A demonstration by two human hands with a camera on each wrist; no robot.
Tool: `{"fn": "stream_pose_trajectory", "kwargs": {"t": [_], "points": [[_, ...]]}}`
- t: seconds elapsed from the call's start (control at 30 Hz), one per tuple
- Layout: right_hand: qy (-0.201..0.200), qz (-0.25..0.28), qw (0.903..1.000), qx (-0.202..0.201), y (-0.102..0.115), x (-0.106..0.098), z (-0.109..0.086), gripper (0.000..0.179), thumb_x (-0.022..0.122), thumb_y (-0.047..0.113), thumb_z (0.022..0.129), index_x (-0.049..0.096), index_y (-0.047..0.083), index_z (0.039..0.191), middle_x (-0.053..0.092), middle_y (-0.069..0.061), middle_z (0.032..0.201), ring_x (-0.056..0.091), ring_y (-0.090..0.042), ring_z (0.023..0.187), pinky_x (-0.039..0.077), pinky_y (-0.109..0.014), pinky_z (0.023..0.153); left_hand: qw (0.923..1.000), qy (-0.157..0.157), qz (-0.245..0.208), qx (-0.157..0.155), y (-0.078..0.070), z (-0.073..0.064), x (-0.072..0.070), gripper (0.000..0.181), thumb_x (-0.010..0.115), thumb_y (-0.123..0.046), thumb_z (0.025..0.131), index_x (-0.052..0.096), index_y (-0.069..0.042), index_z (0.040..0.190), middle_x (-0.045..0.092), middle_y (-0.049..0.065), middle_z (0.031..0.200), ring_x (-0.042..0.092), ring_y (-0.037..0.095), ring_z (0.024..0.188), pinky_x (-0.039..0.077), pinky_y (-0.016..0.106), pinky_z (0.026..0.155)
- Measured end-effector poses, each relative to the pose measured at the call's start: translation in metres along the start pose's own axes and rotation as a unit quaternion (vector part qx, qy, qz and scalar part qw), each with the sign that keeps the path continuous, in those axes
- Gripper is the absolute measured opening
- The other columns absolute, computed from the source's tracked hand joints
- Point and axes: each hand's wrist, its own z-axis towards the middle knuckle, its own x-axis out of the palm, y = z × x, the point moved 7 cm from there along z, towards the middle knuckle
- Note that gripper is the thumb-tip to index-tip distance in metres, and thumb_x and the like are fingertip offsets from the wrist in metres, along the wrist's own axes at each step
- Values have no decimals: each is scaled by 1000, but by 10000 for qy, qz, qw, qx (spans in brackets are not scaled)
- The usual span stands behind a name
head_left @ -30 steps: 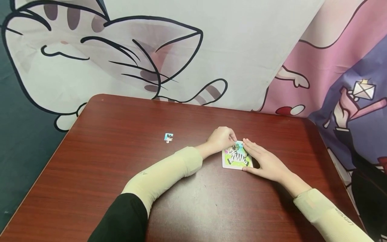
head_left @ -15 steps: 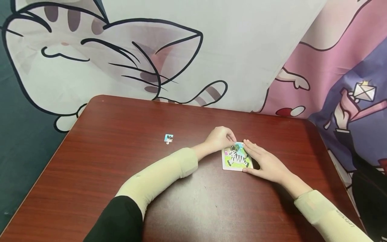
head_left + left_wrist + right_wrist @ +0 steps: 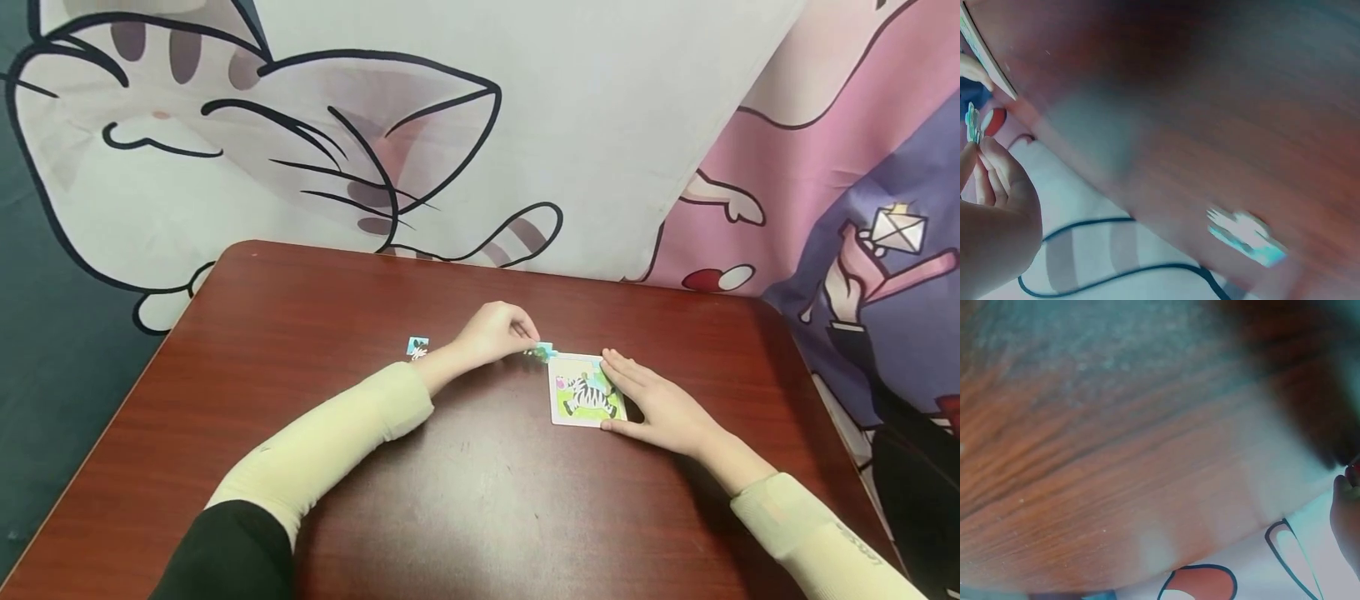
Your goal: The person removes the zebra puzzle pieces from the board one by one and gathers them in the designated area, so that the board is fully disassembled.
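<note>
In the head view, a small square jigsaw puzzle board [image 3: 588, 400] with a running zebra on green lies flat on the table. Its upper left part looks pale and bare. My left hand [image 3: 495, 335] pinches a blue and green puzzle piece [image 3: 543, 352] between thumb and fingertips, just left of the board's top corner; the left wrist view shows this piece [image 3: 972, 123] edge-on. With straight fingers at its upper right and the thumb at its lower right, my right hand [image 3: 660, 408] rests against the board. A loose puzzle piece [image 3: 417, 347], blue with zebra stripes, lies left of my left hand.
The reddish-brown wooden table [image 3: 480, 517] carries all of this. Behind its far edge hangs a white cloth [image 3: 600, 150] printed with a cartoon cat, and a pink and blue printed cloth [image 3: 817, 192] hangs to the right.
My left hand has moved left, away from the board's upper left, taking the blue and green puzzle piece with it. The right hand stays against the board.
</note>
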Motion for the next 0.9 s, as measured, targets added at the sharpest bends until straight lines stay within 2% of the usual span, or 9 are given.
{"fn": "stream_pose_trajectory", "kwargs": {"t": [0.23,0.4,0.53,0.7,0.9], "points": [[57,-28,10000,28,-1,2,0,99,84,51,88,39,6,163,36,-15,172,40,-37,156,36,-53,124,9994,56,317,-109,25,-14,-25,6,81,-12,93,81,-6,96,82,7,93,77,18,90,61,25,84],[59,-16,10000,38,-1,0,1,99,84,51,87,39,6,163,36,-14,172,40,-37,157,36,-53,125,9987,44,405,-307,45,-22,-42,6,82,-11,92,81,-6,94,82,8,91,77,19,86,61,26,76],[22,-6,10000,4,0,0,2,99,85,50,87,40,5,163,37,-15,171,40,-38,156,36,-53,124,9977,16,501,-465,57,-28,-54,6,82,-11,92,81,-6,93,82,8,90,76,19,86,61,28,78],[-40,2,10000,-45,0,0,1,99,86,49,86,41,4,162,38,-15,171,41,-39,155,36,-52,124,9961,87,635,-601,68,-36,-60,6,82,-12,93,81,-6,93,81,8,90,75,19,84,59,28,77],[-111,15,9999,-101,-1,1,1,97,85,48,87,42,4,161,39,-16,170,41,-40,155,37,-53,124,9953,133,777,-562,76,-38,-59,5,82,-11,92,81,-6,91,81,8,88,75,18,82,59,30,76]]}}
